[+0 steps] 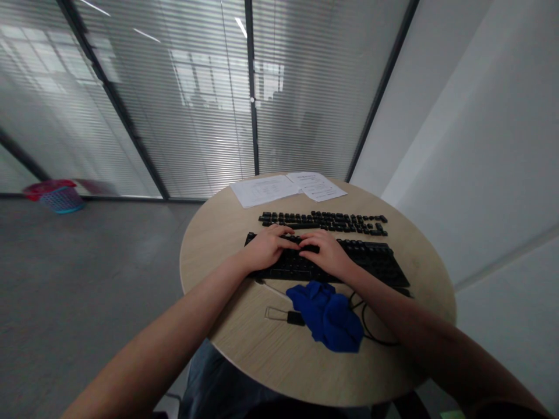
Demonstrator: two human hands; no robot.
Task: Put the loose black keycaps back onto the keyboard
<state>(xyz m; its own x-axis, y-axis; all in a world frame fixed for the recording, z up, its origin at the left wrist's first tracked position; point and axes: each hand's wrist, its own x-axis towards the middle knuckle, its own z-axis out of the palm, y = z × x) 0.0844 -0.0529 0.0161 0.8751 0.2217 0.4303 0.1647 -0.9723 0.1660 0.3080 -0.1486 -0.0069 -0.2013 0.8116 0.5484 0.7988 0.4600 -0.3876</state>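
Note:
Both of my hands rest over a black keyboard (371, 262) that lies across the round table. My left hand (268, 247) reaches over its left half, with the fingers stretched and apart. From the other side my right hand (327, 251) bends in, its fingers curled towards the thumb at the same spot. Their fingertips nearly meet above the keys; anything small between them is hidden. Behind the keyboard, loose black keycaps (336, 220) stand in rows. In front lie a crumpled blue cloth (329, 317) and a keycap puller (294, 318) with wire loops and a black handle.
Printed sheets (266, 190) lie at the far side of the wooden table (209, 233). A black cable (371, 334) curls beside the cloth, under my right forearm. A glass partition with blinds (209, 116) stands behind, and a basket (63, 198) sits on the floor at left.

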